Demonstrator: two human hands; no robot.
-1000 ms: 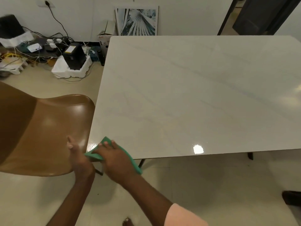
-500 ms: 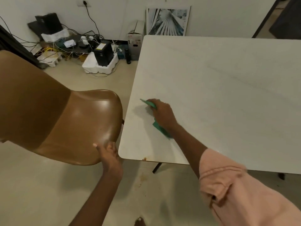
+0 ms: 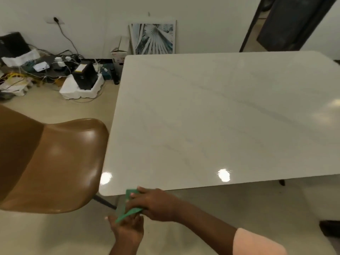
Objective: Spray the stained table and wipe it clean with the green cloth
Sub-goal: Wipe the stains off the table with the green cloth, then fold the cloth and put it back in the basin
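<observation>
Head view: green cloth (image 3: 128, 211) under right hand (image 3: 154, 205), above left hand (image 3: 127, 230).

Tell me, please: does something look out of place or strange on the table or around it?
The table top looks unmarked. On the floor by the wall, tangled cables and a black device in a foam tray lie in a messy heap. A framed picture leans against the wall instead of hanging.
</observation>
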